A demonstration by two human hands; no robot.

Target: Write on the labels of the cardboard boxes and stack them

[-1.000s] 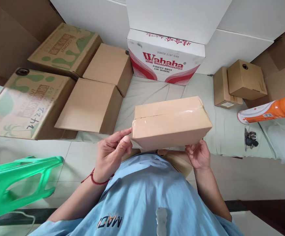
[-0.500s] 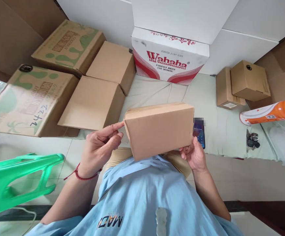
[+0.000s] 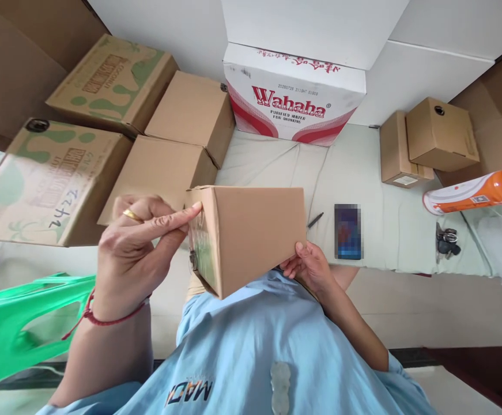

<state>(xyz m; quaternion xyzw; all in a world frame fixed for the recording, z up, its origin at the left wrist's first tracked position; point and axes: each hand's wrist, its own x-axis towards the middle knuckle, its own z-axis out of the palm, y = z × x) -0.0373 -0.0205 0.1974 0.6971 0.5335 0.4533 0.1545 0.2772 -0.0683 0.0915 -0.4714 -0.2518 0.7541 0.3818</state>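
Note:
A plain brown cardboard box (image 3: 259,233) is held up in front of my blue shirt, its left end turned partly into view with something clear and greenish on it. My left hand (image 3: 140,248), with a ring and a red string bracelet, has its index finger stretched along the upper edge of that left end; the thumb lies below the finger and the other fingers are curled. My right hand (image 3: 309,265) grips the box's lower right corner, thumb on the near face, the other fingers partly hidden beneath.
Several cardboard boxes (image 3: 170,106) stand at the left, above a green stool (image 3: 26,323). A Wahaha carton (image 3: 294,98) stands at the back. A phone (image 3: 348,231), pen (image 3: 315,219), keys (image 3: 447,239), orange-and-white container (image 3: 475,190) and two small boxes (image 3: 441,135) are rightward.
The box has moved left and turned, bringing its left end into view. Both hands moved left with it. The pen and the whole phone now show beside the box.

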